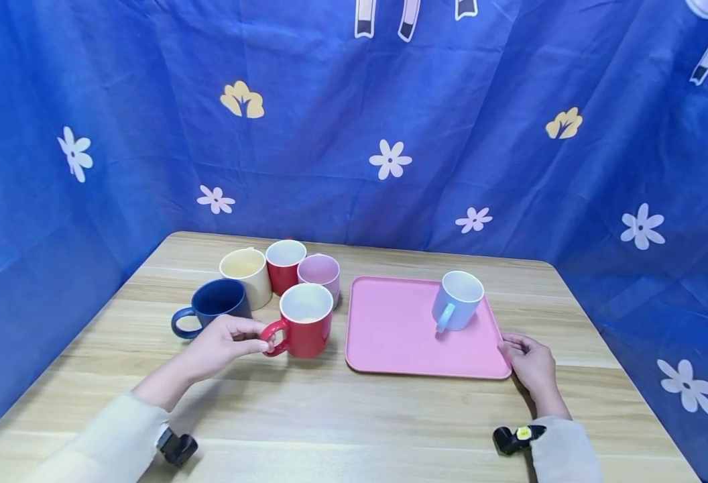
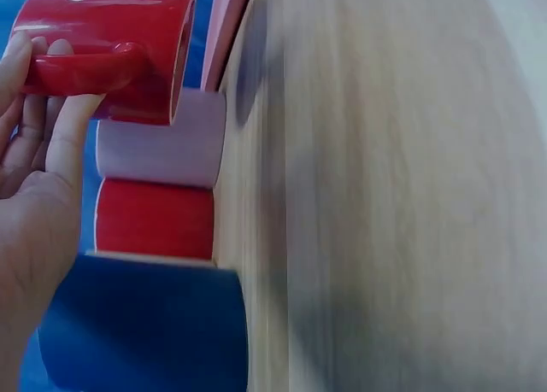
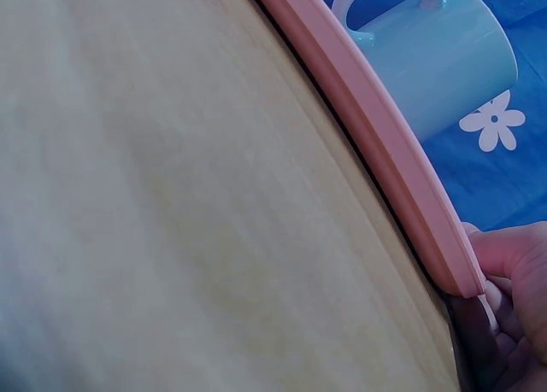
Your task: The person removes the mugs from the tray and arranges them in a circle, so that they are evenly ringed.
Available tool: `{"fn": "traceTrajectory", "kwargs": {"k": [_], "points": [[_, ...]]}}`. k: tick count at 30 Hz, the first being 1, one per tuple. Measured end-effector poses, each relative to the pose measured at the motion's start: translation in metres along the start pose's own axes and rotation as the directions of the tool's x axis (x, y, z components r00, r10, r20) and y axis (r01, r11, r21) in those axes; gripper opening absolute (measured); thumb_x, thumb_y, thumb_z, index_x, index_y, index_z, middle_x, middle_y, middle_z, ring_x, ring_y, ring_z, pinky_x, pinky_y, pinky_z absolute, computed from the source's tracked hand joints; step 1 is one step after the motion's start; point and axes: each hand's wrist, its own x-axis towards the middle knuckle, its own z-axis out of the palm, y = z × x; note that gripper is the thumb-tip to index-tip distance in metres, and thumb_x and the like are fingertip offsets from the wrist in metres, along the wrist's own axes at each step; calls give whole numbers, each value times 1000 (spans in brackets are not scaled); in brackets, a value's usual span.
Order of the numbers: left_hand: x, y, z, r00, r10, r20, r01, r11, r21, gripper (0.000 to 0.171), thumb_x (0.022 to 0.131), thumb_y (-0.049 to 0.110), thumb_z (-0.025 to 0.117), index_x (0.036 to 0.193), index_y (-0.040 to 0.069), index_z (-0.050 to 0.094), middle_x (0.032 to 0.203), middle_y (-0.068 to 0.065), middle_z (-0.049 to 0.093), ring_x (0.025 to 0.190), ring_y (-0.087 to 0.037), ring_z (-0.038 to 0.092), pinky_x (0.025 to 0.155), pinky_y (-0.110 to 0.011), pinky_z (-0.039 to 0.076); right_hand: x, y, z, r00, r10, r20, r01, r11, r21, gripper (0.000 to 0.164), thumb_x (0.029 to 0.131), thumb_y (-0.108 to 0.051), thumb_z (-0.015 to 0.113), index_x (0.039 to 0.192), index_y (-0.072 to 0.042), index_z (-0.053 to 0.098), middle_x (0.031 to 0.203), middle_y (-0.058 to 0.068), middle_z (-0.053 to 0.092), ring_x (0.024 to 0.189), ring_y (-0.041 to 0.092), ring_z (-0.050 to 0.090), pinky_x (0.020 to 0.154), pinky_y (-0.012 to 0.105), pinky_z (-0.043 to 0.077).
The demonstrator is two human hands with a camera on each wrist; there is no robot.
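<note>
My left hand [image 1: 224,347] pinches the handle of a red mug [image 1: 308,332] with a white inside. The mug is upright and raised off the table, as the left wrist view [image 2: 111,33] shows. At the near right corner of the pink tray [image 1: 390,359], my right hand [image 1: 532,365] grips the rim between thumb and fingers; some fingertips are hidden. A light blue mug [image 1: 458,305] stands on the tray's right part, its handle toward me.
Left of the tray stand a dark blue mug [image 1: 221,300], a cream mug [image 1: 251,275], another red mug [image 1: 284,268] and a lilac mug [image 1: 324,272], close together. A blue curtain [image 1: 306,134] hangs behind the wooden table [image 1: 342,429].
</note>
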Motion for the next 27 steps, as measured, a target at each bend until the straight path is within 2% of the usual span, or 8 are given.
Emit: {"fn": "traceTrajectory", "kwargs": {"k": [3, 9, 14, 19, 27], "points": [[-7, 0, -5, 1000, -18, -10, 18, 1000, 21, 23, 88, 7, 67, 107, -7, 67, 90, -6, 71, 80, -17, 64, 72, -28, 54, 0, 0, 0, 1000, 7, 0, -7, 1000, -5, 34, 89, -24, 66, 112, 0, 67, 98, 13, 70, 81, 7, 62, 65, 14, 45], [-23, -2, -13, 999, -45, -16, 45, 999, -9, 21, 88, 3, 65, 108, -6, 67, 94, -10, 70, 83, -16, 64, 73, -30, 54, 0, 1, 1, 1000, 20, 5, -20, 1000, -3, 34, 89, -25, 66, 113, 1, 67, 100, 14, 69, 85, 11, 64, 66, 13, 45], [-36, -8, -19, 999, -25, -34, 26, 1000, 1, 20, 87, -1, 65, 107, -5, 68, 95, -9, 70, 83, -11, 63, 71, -26, 54, 0, 1, 1, 1000, 18, -4, -18, 1000, -7, 34, 89, -25, 66, 112, 1, 67, 99, 14, 70, 83, 9, 63, 66, 12, 44], [-45, -16, -27, 1000, 10, -10, -11, 998, -67, 22, 87, -7, 61, 108, -6, 67, 98, -8, 70, 86, -9, 64, 73, -27, 55, 0, 1, 0, 1000, 18, -2, -18, 1000, -2, 34, 89, -25, 67, 112, 1, 67, 99, 13, 70, 82, 7, 62, 66, 13, 45], [-58, -24, -39, 1000, -21, -4, 20, 997, -80, 22, 88, -6, 60, 110, -6, 66, 98, -12, 70, 87, -8, 64, 74, -27, 54, 1, 1, 1, 1000, 21, -6, -21, 1000, -16, 34, 89, -25, 66, 112, 0, 68, 100, 13, 69, 85, 13, 62, 67, 17, 45]]}}
